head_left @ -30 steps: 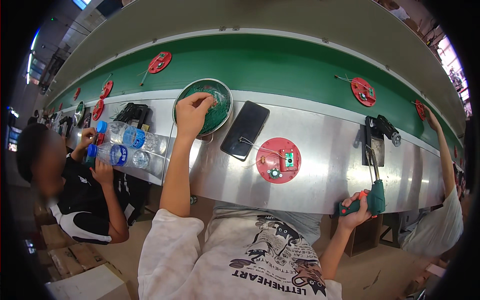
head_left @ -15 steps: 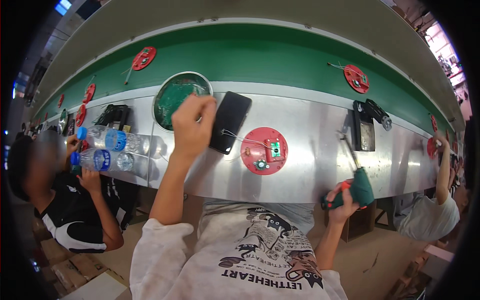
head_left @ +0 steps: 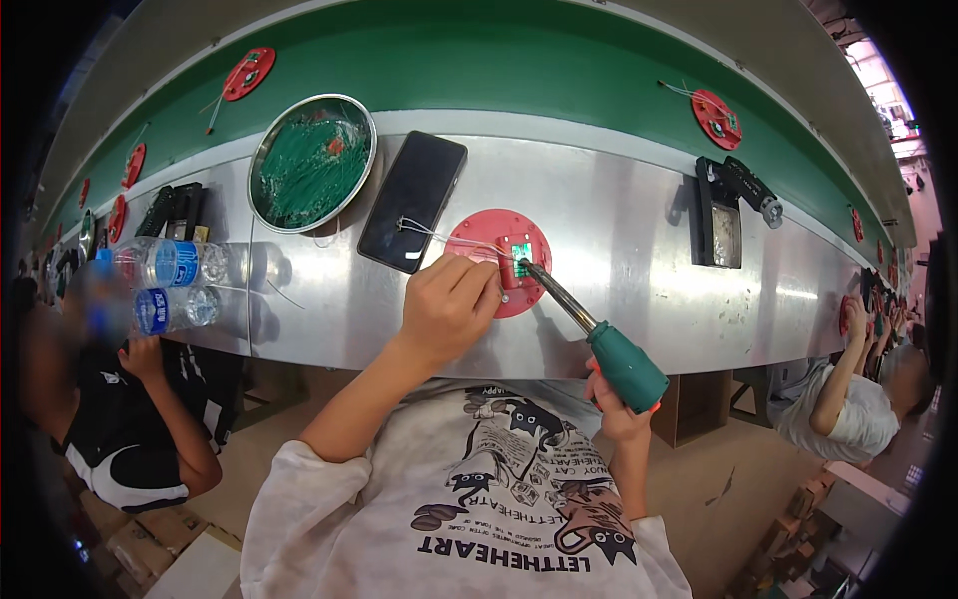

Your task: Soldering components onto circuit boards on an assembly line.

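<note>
A round red plastic disc (head_left: 477, 224) lies on the steel bench, with a small green circuit board (head_left: 521, 256) and thin white wires (head_left: 434, 233) on it. My right hand (head_left: 621, 409) grips a soldering iron (head_left: 629, 367) by its green handle. The iron's metal tip reaches the circuit board. Over the left part of the disc, my left hand (head_left: 449, 307) is closed in a pinch. Its fingers hide whatever they hold. A black phone (head_left: 413, 198) lies just left of the disc, and the wire ends rest over it.
A round metal bowl (head_left: 311, 165) of thin green wires stands at the back left. Plastic bottles (head_left: 180, 262) lie left. A black holder (head_left: 726, 215) sits right. More red discs (head_left: 717, 118) lie on the green strip behind. People work on both sides.
My left hand has come from beside the bowl down to the red disc. My right hand has swung the soldering iron left, its tip now at the circuit board. The view has shifted.
</note>
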`<state>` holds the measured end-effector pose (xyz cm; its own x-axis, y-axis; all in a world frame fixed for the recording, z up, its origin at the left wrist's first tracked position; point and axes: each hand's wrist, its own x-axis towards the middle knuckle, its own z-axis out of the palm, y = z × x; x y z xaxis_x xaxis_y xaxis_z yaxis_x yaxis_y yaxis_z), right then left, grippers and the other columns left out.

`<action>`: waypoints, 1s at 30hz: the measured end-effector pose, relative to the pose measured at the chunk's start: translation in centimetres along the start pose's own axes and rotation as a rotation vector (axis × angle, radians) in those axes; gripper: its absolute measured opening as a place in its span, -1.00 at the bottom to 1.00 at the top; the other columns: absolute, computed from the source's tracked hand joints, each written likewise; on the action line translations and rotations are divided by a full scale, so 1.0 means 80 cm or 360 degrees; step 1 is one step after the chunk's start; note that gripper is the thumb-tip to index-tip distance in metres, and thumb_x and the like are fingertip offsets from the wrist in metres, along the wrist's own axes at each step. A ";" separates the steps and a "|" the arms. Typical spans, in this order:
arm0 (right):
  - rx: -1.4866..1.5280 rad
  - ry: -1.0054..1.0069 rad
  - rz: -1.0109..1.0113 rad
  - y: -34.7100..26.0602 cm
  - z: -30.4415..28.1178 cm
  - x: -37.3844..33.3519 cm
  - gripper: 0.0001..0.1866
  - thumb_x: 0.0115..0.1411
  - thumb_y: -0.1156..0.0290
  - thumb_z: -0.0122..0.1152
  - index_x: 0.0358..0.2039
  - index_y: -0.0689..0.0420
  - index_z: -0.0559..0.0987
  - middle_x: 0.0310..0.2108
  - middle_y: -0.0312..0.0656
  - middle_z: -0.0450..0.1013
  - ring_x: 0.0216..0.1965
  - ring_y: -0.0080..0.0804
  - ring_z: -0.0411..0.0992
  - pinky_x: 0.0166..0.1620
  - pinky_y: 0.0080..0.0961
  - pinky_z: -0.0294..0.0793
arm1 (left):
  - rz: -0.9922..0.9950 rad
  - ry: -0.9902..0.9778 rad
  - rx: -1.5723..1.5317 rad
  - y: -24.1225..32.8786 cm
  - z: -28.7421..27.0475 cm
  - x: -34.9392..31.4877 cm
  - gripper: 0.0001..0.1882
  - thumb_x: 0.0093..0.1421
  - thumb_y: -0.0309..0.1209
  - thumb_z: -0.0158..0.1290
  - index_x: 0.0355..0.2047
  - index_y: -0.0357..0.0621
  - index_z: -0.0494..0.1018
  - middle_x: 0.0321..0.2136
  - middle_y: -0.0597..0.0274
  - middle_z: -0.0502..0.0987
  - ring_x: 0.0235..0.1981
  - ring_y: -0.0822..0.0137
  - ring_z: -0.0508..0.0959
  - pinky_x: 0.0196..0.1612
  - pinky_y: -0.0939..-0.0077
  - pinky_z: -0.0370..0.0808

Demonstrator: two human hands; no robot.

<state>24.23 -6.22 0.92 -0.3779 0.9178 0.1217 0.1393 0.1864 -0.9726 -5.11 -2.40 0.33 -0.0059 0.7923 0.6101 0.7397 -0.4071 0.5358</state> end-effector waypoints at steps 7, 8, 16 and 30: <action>0.0086 0.0146 0.0268 -0.009 0.017 0.002 -0.76 0.16 0.58 0.28 -0.14 0.32 0.58 -0.33 -0.16 0.51 -0.48 -0.51 0.43 -0.38 -0.56 0.41 | 0.0077 0.0028 0.0091 0.000 0.002 0.000 -0.89 0.03 -0.60 0.23 -0.40 -0.24 0.54 -0.54 0.20 0.48 -0.55 0.23 0.51 -0.53 0.35 0.44; 0.0136 0.0295 0.0449 -0.013 0.020 0.003 -0.76 0.07 0.49 0.42 -0.27 0.32 0.63 -0.43 -0.22 0.50 -0.43 -0.50 0.42 -0.30 -0.56 0.42 | 0.0086 0.0033 0.0091 -0.001 0.003 0.000 -0.89 0.03 -0.59 0.23 -0.40 -0.24 0.54 -0.55 0.20 0.47 -0.55 0.24 0.50 -0.54 0.36 0.44; 0.0066 0.0006 0.0179 -0.013 0.009 0.006 -0.62 0.29 0.55 0.14 0.10 0.37 0.48 -0.21 -0.05 0.52 -0.54 -0.44 0.46 -0.47 -0.52 0.41 | 0.0077 0.0026 0.0122 -0.002 0.003 -0.002 -0.90 0.04 -0.58 0.22 -0.41 -0.23 0.53 -0.55 0.21 0.45 -0.56 0.24 0.49 -0.54 0.35 0.44; 0.0440 0.0343 0.0197 -0.025 0.022 0.007 -0.70 0.23 0.61 0.18 -0.01 0.33 0.54 -0.20 -0.08 0.59 -0.52 -0.48 0.49 -0.46 -0.53 0.42 | 0.0055 -0.0007 0.0092 -0.001 0.002 -0.002 -0.85 0.04 -0.60 0.20 -0.33 -0.28 0.56 -0.49 0.17 0.48 -0.52 0.19 0.50 -0.51 0.36 0.45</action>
<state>22.15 -6.65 2.56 -0.1681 0.9857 0.0104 -0.0916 -0.0051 -0.9958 -5.08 -2.45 0.11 0.0230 0.7803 0.6250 0.7773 -0.4071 0.4797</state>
